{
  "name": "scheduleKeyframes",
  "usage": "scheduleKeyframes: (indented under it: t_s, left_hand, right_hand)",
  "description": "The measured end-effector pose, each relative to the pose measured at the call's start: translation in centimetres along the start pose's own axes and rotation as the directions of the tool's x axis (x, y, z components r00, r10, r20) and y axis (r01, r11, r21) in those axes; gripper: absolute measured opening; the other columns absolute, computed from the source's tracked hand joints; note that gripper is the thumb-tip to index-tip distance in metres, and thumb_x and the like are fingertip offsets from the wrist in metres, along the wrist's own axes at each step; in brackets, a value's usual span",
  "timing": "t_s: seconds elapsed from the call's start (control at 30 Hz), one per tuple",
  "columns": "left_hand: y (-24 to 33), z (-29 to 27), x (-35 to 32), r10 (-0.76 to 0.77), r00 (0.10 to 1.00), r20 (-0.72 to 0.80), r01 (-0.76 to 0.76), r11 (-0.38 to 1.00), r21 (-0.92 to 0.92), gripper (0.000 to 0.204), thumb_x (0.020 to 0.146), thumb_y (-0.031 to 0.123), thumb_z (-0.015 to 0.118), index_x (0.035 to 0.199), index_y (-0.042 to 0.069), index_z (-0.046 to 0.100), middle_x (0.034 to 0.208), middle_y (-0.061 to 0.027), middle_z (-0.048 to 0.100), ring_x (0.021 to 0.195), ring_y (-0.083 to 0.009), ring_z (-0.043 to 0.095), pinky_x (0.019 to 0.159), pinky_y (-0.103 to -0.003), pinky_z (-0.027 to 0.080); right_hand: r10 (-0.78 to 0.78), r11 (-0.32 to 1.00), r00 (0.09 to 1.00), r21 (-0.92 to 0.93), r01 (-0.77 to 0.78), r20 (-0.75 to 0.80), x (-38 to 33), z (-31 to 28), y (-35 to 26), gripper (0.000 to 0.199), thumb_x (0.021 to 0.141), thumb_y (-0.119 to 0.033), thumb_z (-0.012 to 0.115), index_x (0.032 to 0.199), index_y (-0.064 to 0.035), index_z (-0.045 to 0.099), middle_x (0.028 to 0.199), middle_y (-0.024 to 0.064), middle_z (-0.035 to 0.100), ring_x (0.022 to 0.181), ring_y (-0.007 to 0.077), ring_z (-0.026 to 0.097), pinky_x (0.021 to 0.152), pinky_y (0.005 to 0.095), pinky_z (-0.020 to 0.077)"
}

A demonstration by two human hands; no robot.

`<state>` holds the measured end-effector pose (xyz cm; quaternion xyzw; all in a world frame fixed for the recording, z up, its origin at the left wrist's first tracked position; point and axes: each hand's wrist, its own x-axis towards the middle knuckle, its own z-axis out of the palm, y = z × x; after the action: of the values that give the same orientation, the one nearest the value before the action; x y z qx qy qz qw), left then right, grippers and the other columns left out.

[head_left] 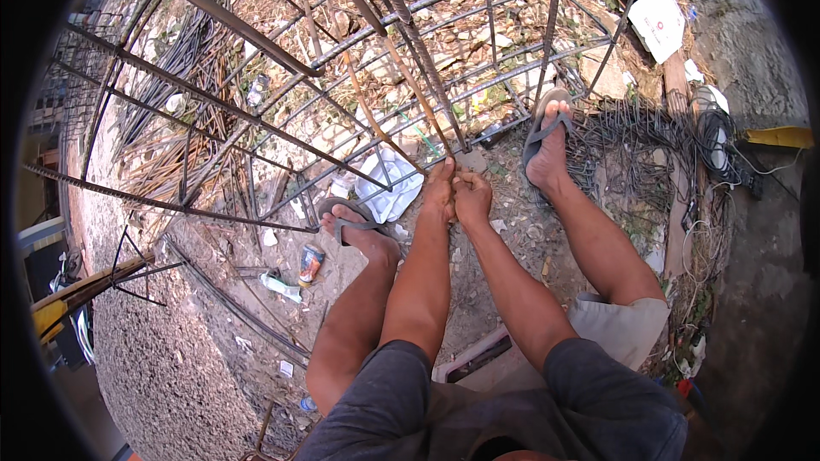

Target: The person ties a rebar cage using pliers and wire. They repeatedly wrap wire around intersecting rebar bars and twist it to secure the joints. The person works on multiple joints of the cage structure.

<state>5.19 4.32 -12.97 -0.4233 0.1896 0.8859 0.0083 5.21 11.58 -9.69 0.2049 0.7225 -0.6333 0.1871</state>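
My left hand (440, 195) and my right hand (472, 198) are close together in front of me, low between my feet. Both are closed, fingers curled in. What they grip, if anything, is hidden or too thin to make out. A rusty rod (418, 98) slants down to the fingertips of my left hand; whether the fingers grip it, I cannot tell. Just beyond my hands stands a cage of ribbed steel bars (410, 43), with curved crossbars tying it together. A crumpled white plastic sheet (391, 186) lies left of my hands.
My sandalled feet rest either side of my hands. Tangled wire (628, 141) lies right, near a power tool with a cord (726, 141). A bundle of thin rods (184, 77) lies far left. A crushed can (311, 264) and plastic bottle (280, 287) litter the ground.
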Motion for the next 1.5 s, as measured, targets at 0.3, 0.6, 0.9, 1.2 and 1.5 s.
scheduleKeyframes:
  t_s: [0.3, 0.6, 0.9, 1.2, 1.5]
  left_hand:
    - [1.9, -1.7, 0.8, -0.063, 0.992, 0.105, 0.048, 0.989, 0.138, 0.026, 0.096, 0.017, 0.066, 0.116, 0.002, 0.059, 0.104, -0.009, 0.065, 0.085, -0.0213, 0.065, 0.063, -0.037, 0.059]
    - [1.7, -1.8, 1.2, -0.105, 0.989, 0.099, 0.106, 0.994, -0.006, 0.028, 0.098, 0.022, 0.063, 0.117, 0.004, 0.054, 0.117, -0.013, 0.065, 0.097, -0.0269, 0.067, 0.078, -0.041, 0.059]
    - [1.7, -4.4, 3.4, -0.171, 0.964, 0.202, 0.164, 0.985, 0.054, 0.034, 0.098, 0.025, 0.062, 0.119, -0.001, 0.054, 0.114, -0.0139, 0.065, 0.093, -0.0285, 0.068, 0.08, -0.041, 0.058]
    - [0.9, 0.3, -0.3, 0.051, 0.998, -0.048, -0.051, 0.999, 0.009, 0.025, 0.1, 0.023, 0.058, 0.112, 0.0, 0.058, 0.105, -0.0083, 0.063, 0.1, -0.0229, 0.061, 0.097, -0.041, 0.051]
    - [1.3, 0.4, -1.1, 0.048, 0.999, 0.015, -0.049, 0.996, 0.081, 0.023, 0.099, 0.019, 0.06, 0.114, 0.001, 0.056, 0.108, -0.0092, 0.06, 0.107, -0.025, 0.06, 0.1, -0.043, 0.051]
  right_hand:
    - [-0.105, 0.944, 0.985, -0.299, 0.142, 0.135, -2.2, -0.8, -3.2, 0.024, 0.085, -0.008, 0.064, 0.105, 0.0039, 0.07, 0.106, 0.0199, 0.071, 0.093, 0.0281, 0.07, 0.082, 0.0368, 0.0525]
    - [-0.104, 0.833, 0.987, -0.532, 0.154, 0.124, -2.7, 0.5, -3.5, 0.016, 0.085, -0.013, 0.062, 0.079, 0.0018, 0.066, 0.092, 0.0256, 0.067, 0.088, 0.0445, 0.064, 0.079, 0.0519, 0.0488]
    - [-0.201, 0.715, 0.936, -0.611, 0.341, 0.288, -1.4, 0.5, -6.2, 0.017, 0.079, -0.017, 0.063, 0.081, -0.0011, 0.068, 0.078, 0.0219, 0.067, 0.075, 0.0399, 0.066, 0.069, 0.0489, 0.0502]
    - [-0.051, 0.962, 0.962, -0.246, 0.12, 0.269, 3.4, -5.4, -5.5, 0.018, 0.089, -0.017, 0.065, 0.083, -0.0013, 0.071, 0.073, 0.004, 0.066, 0.062, 0.0116, 0.056, 0.056, 0.0312, 0.0437]
    - [0.268, 0.932, 0.903, 0.145, -0.331, 0.335, 2.9, -6.9, -1.5, 0.028, 0.094, -0.03, 0.067, 0.101, -0.0024, 0.066, 0.074, -0.0001, 0.06, 0.067, 0.0125, 0.059, 0.058, 0.0276, 0.047]
